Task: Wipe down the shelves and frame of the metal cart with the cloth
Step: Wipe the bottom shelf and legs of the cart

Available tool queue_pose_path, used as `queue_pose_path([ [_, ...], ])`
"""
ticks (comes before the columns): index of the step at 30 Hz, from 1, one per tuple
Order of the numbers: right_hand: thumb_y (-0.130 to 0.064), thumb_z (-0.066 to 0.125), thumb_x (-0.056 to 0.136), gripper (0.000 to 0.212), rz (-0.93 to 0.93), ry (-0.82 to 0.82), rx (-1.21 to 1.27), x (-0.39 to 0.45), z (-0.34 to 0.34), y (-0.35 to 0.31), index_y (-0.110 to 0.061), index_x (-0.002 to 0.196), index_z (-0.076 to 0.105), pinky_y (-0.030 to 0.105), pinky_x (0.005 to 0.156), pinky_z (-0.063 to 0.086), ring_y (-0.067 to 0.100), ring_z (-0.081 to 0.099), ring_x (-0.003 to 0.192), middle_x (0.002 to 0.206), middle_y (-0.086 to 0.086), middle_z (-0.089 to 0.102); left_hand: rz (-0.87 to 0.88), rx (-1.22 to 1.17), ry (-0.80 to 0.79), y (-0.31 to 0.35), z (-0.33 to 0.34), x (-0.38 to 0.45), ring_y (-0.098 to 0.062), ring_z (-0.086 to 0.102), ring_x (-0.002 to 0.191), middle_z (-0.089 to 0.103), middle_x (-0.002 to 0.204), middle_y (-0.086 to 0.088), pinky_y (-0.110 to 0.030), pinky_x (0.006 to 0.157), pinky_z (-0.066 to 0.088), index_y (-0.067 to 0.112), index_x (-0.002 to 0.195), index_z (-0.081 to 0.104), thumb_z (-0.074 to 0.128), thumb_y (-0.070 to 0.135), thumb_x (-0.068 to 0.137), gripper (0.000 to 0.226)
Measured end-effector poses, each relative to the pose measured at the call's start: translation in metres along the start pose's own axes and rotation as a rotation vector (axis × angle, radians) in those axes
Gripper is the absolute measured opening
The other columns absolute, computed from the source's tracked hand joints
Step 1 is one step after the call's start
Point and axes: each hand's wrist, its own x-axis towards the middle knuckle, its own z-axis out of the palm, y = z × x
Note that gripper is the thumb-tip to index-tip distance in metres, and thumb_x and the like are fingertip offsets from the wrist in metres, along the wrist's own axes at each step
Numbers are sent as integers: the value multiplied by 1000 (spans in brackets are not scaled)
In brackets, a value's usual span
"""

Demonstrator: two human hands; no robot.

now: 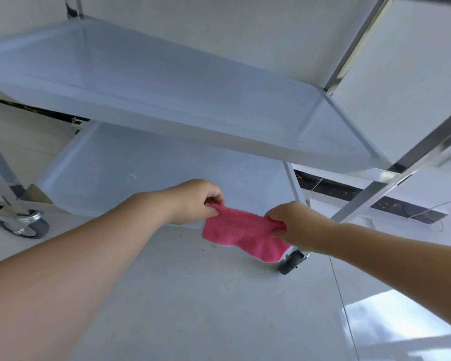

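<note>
While both hands are stretching pink cloth (242,234) between them, long axis is running left-right, dipping rightward. Left hand (197,201) fingers pinching upper-left corner; right hand (294,221) fingers gripping bunched right end. Cloth hanging just before metal cart (362,40) bottom shelf (141,168), above floor (193,295).

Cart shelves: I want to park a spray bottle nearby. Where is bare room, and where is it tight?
The middle shelf is bare between its raised rims. The bottom shelf is bare too, apart from small specks, but headroom under the middle shelf is limited. Its front edge is crowded: left hand and right hand hold the pink cloth there.
</note>
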Motion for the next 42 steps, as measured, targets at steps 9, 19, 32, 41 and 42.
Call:
queue_pose_path([
  [9, 8, 51, 76, 40, -86, 459, -242, 19, 4, 85, -15, 106, 65, 35, 67, 47, 30, 56, 88, 93, 6, 63, 25, 111, 390, 10, 54, 81, -23, 55, 90, 53, 98, 0, -33, 80, 46, 16, 97, 65, 57, 7, 84, 18],
  [19, -36, 54, 90, 67, -442, 73, -353, 38, 92, 119, -17, 146, 24, 39, 112, 25, 27, 29, 138, 152, 10, 27, -201, 217, 163, -9, 104, 78, -21, 52, 104, 53, 114, 1, -38, 88, 45, 25, 104, 61, 52, 19, 87, 19],
  [32, -46, 8, 97, 56, -592, 25, -198, 81, 122, 122, -25, 142, -18, 26, 116, -10, 8, -15, 142, 153, -7, -15, -205, 458, 120, -10, 95, 40, -21, 46, 114, 50, 126, -1, -34, 90, 41, 20, 122, 53, 44, 20, 91, 32],
  [41, -44, 8, 97, 53, -437, -29, -190, 86, 113, 118, -31, 142, -17, 19, 113, -15, 1, -19, 140, 152, -12, -21, -19, 414, 238, -55, 94, 56, -26, 46, 113, 49, 128, -5, -37, 93, 40, 17, 127, 50, 43, 22, 91, 37],
  [42, -44, 9, 97, 53, -419, -44, -191, 85, 111, 116, -32, 142, -16, 20, 114, -13, 1, -18, 140, 152, -12, -21, -6, 427, 239, -53, 97, 57, -26, 46, 113, 49, 128, -5, -36, 93, 39, 17, 127, 49, 43, 22, 90, 38],
])
